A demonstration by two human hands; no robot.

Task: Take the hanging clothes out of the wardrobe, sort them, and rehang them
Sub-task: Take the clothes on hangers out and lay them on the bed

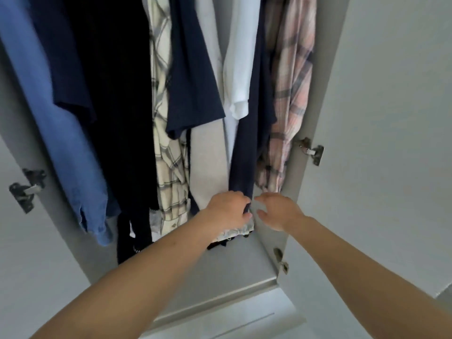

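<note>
Removal step, clothes unsorted: left hand (pixel 228 209) gripping hem of hanging navy garment (pixel 247 143); right hand (pixel 276 209) spread beside it, empty. Next, likely: lifting its hanger, unseen above.

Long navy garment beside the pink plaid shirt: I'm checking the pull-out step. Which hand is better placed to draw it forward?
Left. The left hand already grips the long navy garment at its hem; the right hand hovers open beside it.
</note>
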